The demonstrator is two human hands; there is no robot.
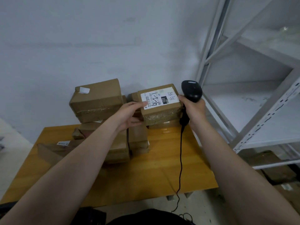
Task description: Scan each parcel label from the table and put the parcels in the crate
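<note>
Forearms stretch over wooden table point(162, 168). Stacked parcels point(97, 101) sit left of and beneath left hand point(128, 114), which grips labelled parcel point(162, 112) at its left end, thumb on label point(159, 98). Right hand point(195, 109) curls round black scanner point(191, 90), just right of that parcel.

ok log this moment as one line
left hand: holds labelled parcel | right hand: grips scanner beside it | other parcels: on table
</note>
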